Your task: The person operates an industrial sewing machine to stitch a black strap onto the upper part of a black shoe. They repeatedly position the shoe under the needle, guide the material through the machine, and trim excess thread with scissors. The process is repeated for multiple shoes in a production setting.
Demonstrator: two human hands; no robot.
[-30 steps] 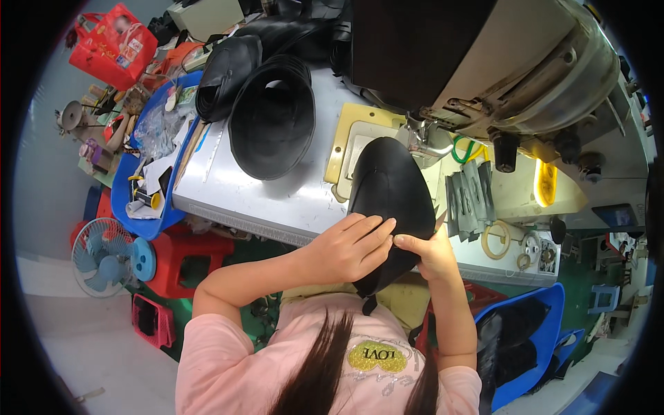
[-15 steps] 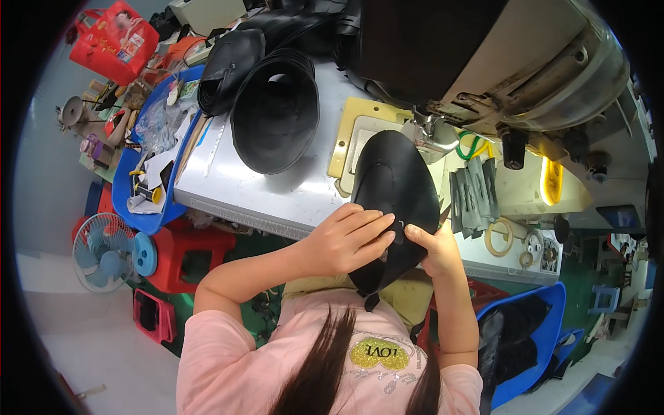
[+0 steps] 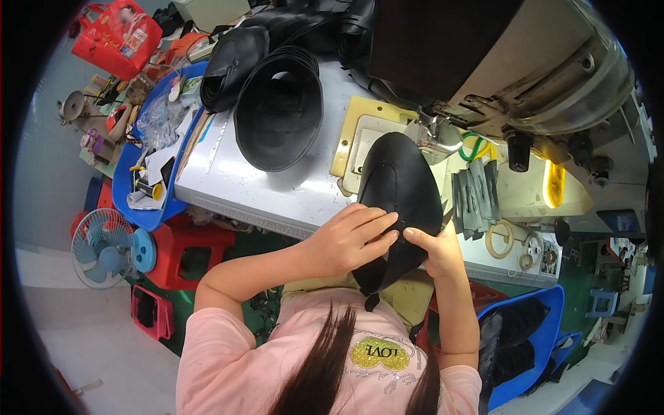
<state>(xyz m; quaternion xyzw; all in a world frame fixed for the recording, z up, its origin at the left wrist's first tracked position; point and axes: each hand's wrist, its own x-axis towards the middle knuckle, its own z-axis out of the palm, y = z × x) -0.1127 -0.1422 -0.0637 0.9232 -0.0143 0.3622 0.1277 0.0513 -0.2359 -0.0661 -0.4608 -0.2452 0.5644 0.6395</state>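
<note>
A black shoe upper (image 3: 401, 173) with a seam around its toe lies tilted in front of me, between the sewing machine and my lap. My left hand (image 3: 354, 238) holds it from the left, fingertips pressed on the slit at its middle. From the right, my right hand (image 3: 436, 249) grips the edge with the thumb on top; its other fingers are hidden beneath the upper. A dark pointed blade-like piece (image 3: 447, 213) sticks out beside that hand, and its lower part is hidden. The upper's toe end reaches over the machine's yellow base plate (image 3: 344, 149).
The sewing machine head (image 3: 526, 76) overhangs at upper right. A stack of black uppers (image 3: 280, 111) stands on the metal table (image 3: 214, 183). Grey strips (image 3: 474, 197) lie at right. A cluttered blue tray (image 3: 124, 197), a red stool (image 3: 169, 259) and a fan (image 3: 104, 249) are at left; a blue bin (image 3: 553, 315) stands lower right.
The whole view has shifted very slightly. Both hands stay on the shoe upper, with almost no change in their grip.
</note>
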